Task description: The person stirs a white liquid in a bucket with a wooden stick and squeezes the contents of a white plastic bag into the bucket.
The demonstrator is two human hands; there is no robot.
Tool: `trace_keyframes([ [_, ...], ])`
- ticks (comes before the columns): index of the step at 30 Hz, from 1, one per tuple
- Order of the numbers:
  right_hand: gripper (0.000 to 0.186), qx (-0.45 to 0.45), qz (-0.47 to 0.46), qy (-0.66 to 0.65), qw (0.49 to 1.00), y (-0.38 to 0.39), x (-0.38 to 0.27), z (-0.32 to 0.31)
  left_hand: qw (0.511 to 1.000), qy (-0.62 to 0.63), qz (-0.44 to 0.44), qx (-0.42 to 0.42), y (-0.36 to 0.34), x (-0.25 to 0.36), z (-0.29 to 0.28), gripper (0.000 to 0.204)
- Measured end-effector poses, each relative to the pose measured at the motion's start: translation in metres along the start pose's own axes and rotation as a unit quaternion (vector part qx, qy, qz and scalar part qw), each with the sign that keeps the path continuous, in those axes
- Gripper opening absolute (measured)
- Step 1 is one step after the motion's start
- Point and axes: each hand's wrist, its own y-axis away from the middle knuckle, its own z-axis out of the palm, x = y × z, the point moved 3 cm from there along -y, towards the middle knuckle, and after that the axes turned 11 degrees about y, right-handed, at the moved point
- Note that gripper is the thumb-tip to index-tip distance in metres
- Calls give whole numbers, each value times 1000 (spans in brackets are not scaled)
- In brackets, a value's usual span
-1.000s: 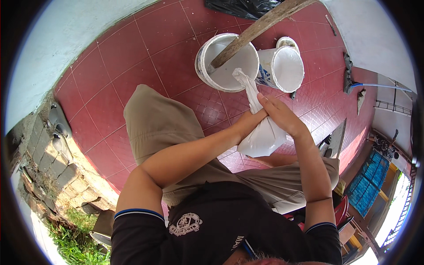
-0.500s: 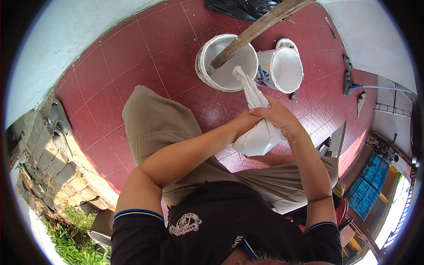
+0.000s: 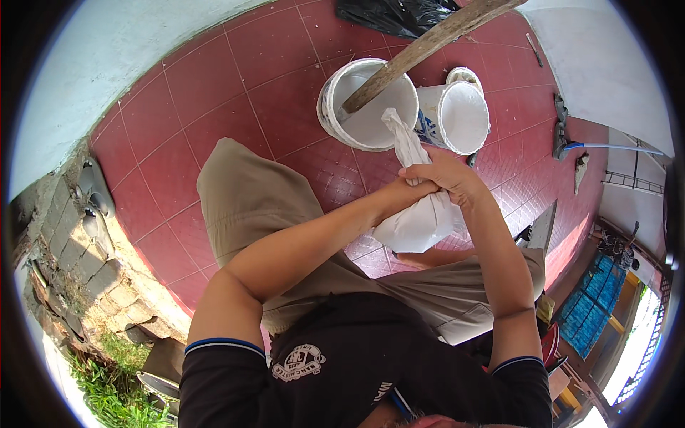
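Observation:
A filled white plastic bag [image 3: 415,227] hangs over my lap, its neck bunched into a twisted strip that points up and away from me. My left hand [image 3: 408,197] is closed around the base of that neck. Overlapping it from the right, my right hand [image 3: 451,175] grips the neck too, its thumb lying across. The fingers behind the bag are partly hidden. Just beyond the bag's tip stands a large white bucket [image 3: 327,107], with a wooden stick [image 3: 399,63] leaning in it. What the bag contains is hidden.
Right of the large bucket is a second white bucket [image 3: 464,118], with a smaller pail [image 3: 465,74] behind it. A black plastic bag [image 3: 392,16] lies at the far edge of the red tiled floor [image 3: 214,107]. Grey shoes [image 3: 96,189] sit at the left edge.
My right hand has turned a little on the bag's neck, its thumb now crossing over it. The neck's tip has shifted slightly right. Both hands stay closed on the bag.

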Motion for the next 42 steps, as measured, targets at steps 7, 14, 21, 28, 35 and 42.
trace_keyframes([
  [7, 39, -8, -1, 4, 1000, -12, 7, 7, 1000, -5, 2, 1, 5, 2, -3, 41],
  [14, 27, 31, -3, -17, 999, -17, 15, 5, 999, -36, -7, -4, 10, 9, 3, 44],
  [21, 25, 50, 29, -10, 998, -19, 9, 2, 999, -45, -17, 0, 9, 8, 3, 41],
  [28, 22, 42, 75, -33, 996, -27, 4, 6, 992, -128, 13, 9, 16, 7, 5, 52],
  [35, 17, 52, 42, -44, 997, -31, -4, 10, 991, -126, 29, -26, 10, -3, 1, 48],
  [42, 19, 39, 50, -19, 998, -36, -5, 9, 990, -143, 5, -13, 7, -12, 1, 44],
])
